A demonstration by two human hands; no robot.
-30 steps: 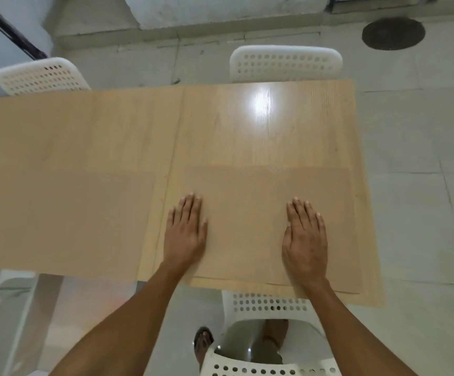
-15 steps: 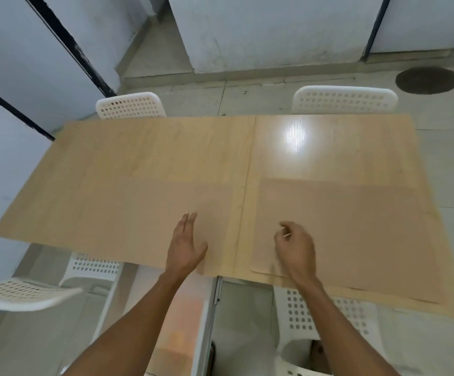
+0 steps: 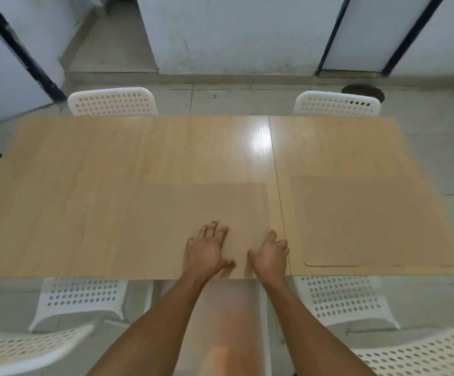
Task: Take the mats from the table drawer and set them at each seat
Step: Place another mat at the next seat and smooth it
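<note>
Two thin tan mats lie flat on the pale wood-grain desk (image 3: 111,164), each along the near edge in front of a white perforated plastic chair, which is likely why they sit where they do. The right mat (image 3: 369,221), with rounded corners and a dull surface, rests alone past the seam in the desk. The left mat (image 3: 166,226) is under both hands: the left hand (image 3: 206,248) lies flat on it with fingers spread, a wide grip holding nothing, and the right hand (image 3: 270,253) rests at its right corner, fingers bent at the edge; I cannot tell whether they pinch it. The two far chairs have no mats yet.
</note>
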